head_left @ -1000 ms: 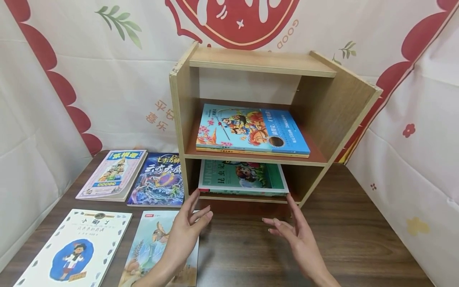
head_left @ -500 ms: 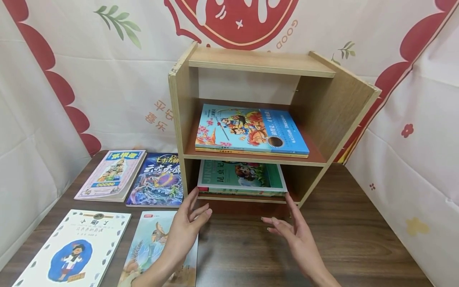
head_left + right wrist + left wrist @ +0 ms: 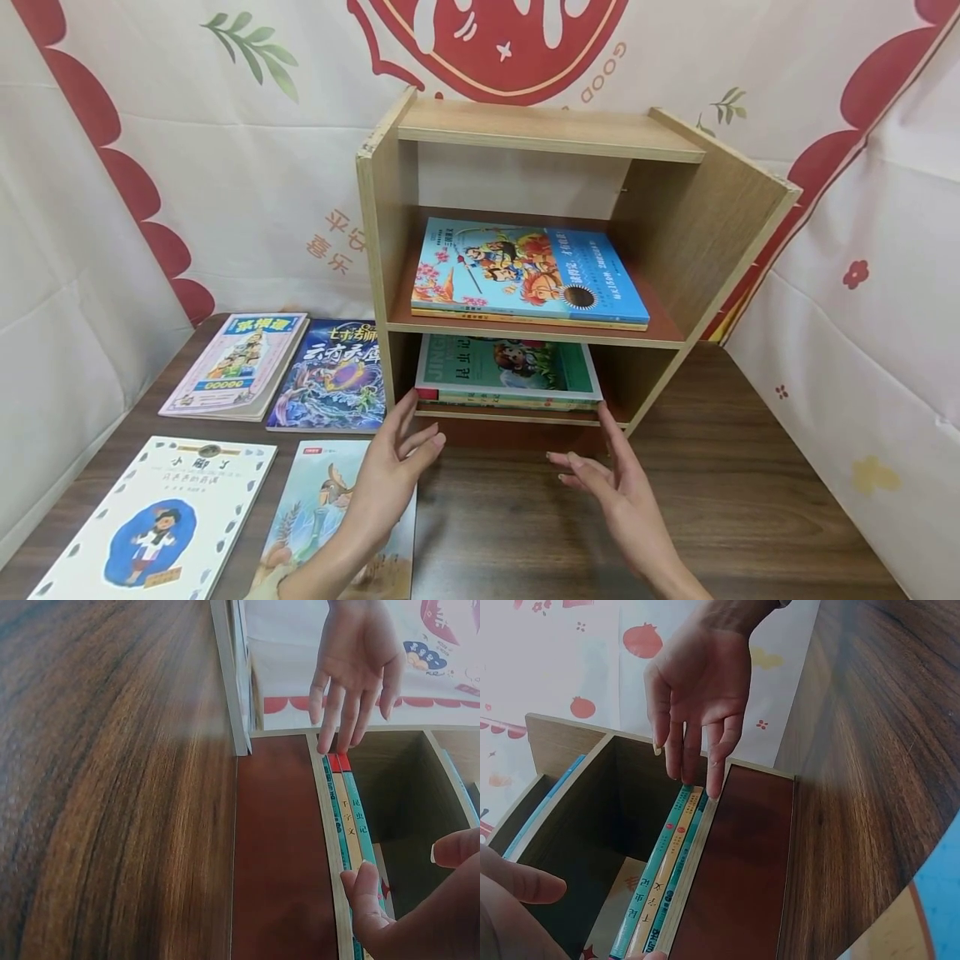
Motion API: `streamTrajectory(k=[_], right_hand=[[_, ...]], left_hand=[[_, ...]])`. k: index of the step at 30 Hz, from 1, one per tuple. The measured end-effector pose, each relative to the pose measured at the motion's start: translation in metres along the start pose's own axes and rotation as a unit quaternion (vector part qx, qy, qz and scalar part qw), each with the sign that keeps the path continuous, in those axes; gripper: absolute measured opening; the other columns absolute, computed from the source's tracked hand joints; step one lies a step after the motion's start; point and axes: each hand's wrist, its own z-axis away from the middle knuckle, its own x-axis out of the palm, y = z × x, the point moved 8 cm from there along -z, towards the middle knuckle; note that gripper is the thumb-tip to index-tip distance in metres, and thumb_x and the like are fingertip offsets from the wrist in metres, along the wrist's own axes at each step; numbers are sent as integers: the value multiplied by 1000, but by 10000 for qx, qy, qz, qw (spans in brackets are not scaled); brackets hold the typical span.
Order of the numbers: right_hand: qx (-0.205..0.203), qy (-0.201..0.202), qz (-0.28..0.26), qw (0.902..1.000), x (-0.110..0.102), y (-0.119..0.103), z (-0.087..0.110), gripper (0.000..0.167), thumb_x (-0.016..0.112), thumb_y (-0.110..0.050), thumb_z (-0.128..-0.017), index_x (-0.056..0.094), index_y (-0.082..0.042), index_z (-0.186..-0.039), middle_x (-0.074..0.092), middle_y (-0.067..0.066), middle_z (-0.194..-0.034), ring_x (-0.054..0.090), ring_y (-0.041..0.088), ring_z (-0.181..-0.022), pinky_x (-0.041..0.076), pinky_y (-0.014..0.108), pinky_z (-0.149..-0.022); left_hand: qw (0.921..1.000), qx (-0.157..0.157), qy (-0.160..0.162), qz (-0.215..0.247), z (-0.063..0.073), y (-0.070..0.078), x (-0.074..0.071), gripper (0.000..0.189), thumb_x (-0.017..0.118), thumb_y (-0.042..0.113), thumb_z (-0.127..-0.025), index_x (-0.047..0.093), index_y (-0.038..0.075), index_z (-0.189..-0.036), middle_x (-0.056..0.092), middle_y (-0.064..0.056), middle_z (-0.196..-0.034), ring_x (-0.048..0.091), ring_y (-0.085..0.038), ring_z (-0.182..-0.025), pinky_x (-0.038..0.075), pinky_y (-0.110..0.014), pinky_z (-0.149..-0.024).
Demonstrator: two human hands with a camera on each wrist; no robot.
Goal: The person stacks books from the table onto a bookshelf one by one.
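A stack of books lies flat on the lower shelf, topped by a green book (image 3: 517, 367). In the wrist views the stack shows three spines, a yellow one (image 3: 660, 889) between two teal ones. My left hand (image 3: 390, 458) touches the stack's front left corner with extended fingers. At the front right corner, my right hand (image 3: 626, 492) does the same with its fingertips. Both thumbs stand apart from the books, and neither hand grips anything. The wooden bookshelf (image 3: 746, 217) stands around the stack, whose back part is hidden under the middle board.
On the middle board lie blue-covered picture books (image 3: 525, 271). Left on the table (image 3: 750, 500) are a pink comic book (image 3: 236, 362), a purple-blue book (image 3: 330, 379), a white book (image 3: 150, 517) and a light-blue book (image 3: 307, 500), partly behind my left forearm. Printed cloth (image 3: 247, 183) hangs behind.
The front of the top green book has settled slightly, and more of the spines below it shows. Both hands stay at the stack's corners with hardly any movement.
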Motion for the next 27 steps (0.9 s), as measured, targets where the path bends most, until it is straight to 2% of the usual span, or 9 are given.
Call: streamTrajectory(k=[5, 19, 27], right_hand=[[21, 16, 28, 10000, 0, -1, 0, 72, 51, -17, -101, 3, -16, -155, -3, 11, -158, 63, 18, -106, 54, 30, -84], [25, 25, -14, 10000, 2, -1, -1, 73, 51, -15, -100, 2, -15, -155, -4, 11, -158, 63, 19, -106, 53, 29, -85], [48, 124, -149, 9998, 5, -2, 2, 73, 51, -15, -101, 2, -16, -155, -5, 10, -158, 63, 19, -106, 54, 31, -84]], left_hand=[[10000, -8, 17, -66, -1, 0, 0, 70, 60, 16, -95, 20, 4, -151, 20, -16, -155, 46, -34, -126, 42, -41, -101], [9998, -58, 43, -180, -3, 0, -2, 71, 61, 17, -95, 20, 4, -151, 20, -17, -155, 47, -35, -126, 41, -42, -102], [9995, -201, 55, -242, 2, -4, -4, 72, 61, 17, -95, 18, 3, -151, 19, -17, -156, 46, -35, -126, 39, -47, -103]])
